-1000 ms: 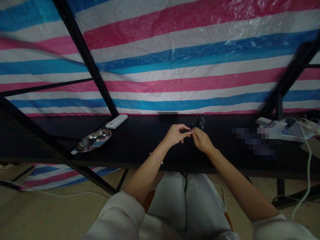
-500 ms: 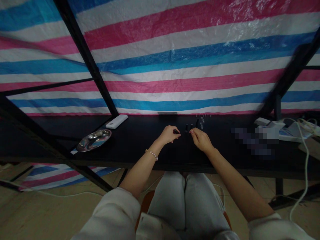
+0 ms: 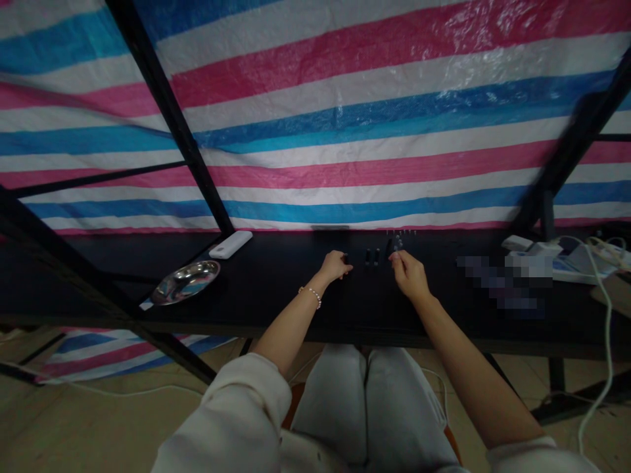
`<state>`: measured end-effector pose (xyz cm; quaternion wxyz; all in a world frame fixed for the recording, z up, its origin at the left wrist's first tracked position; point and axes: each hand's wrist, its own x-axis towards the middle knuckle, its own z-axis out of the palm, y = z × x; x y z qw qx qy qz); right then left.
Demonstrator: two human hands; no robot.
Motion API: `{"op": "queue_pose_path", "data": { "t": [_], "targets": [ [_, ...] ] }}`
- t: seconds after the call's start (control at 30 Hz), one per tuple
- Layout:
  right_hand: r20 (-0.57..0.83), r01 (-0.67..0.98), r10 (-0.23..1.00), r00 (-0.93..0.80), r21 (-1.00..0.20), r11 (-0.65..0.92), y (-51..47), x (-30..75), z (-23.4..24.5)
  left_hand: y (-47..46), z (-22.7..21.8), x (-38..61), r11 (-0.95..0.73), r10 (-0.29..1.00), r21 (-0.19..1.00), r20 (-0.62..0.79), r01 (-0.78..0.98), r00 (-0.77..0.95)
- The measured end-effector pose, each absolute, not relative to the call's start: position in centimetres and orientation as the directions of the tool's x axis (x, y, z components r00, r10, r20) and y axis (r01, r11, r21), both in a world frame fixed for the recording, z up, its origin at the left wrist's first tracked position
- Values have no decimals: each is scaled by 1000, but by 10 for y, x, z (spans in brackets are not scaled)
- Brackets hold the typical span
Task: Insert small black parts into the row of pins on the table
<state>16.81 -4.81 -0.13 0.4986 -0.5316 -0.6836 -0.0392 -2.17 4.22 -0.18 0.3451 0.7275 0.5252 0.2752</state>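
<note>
My left hand (image 3: 333,265) rests on the black table (image 3: 276,289) with its fingertips pinched on a small dark piece (image 3: 346,258) that stands on the tabletop. Two similar small dark pieces (image 3: 372,255) stand upright just to its right, between my hands. My right hand (image 3: 409,274) reaches forward, its fingertips bunched at a cluster of tiny pale and dark parts (image 3: 398,240) near the table's back edge. The parts are too small to tell whether the right hand holds one.
A round metal dish (image 3: 186,281) and a flat white device (image 3: 231,243) lie at the left of the table. A power strip with white cables (image 3: 537,249) sits at the right. Black frame poles (image 3: 172,125) and a striped tarp (image 3: 374,118) stand behind.
My hands were joined on one small piece, then separated. The left hand moved left and down to the tabletop with the piece. The right hand moved forward and right to the cluster.
</note>
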Motion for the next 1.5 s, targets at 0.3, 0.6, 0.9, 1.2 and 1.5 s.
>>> {"op": "queue_pose_path", "data": {
  "t": [0.3, 0.6, 0.9, 1.2, 1.5],
  "targets": [
    [718, 773, 692, 73, -479, 415, -47, 170, -1, 49, -3, 5, -220, 963, 672, 34, 707, 267],
    [708, 777, 700, 90, -490, 395, -48, 170, 1, 53, 7, 15, -138, 950, 685, -114, 715, 292],
    [702, 815, 704, 106, -467, 343, -45, 172, -3, 39, 14, -4, -113, 955, 530, -175, 840, 238],
    [674, 818, 731, 109, -478, 319, -45, 173, -3, 16, -11, -13, -212, 977, 526, 133, 824, 166],
    [637, 807, 766, 87, -496, 321, -43, 174, -5, 10, -10, -13, -273, 962, 510, 149, 815, 229]
  ]
}}
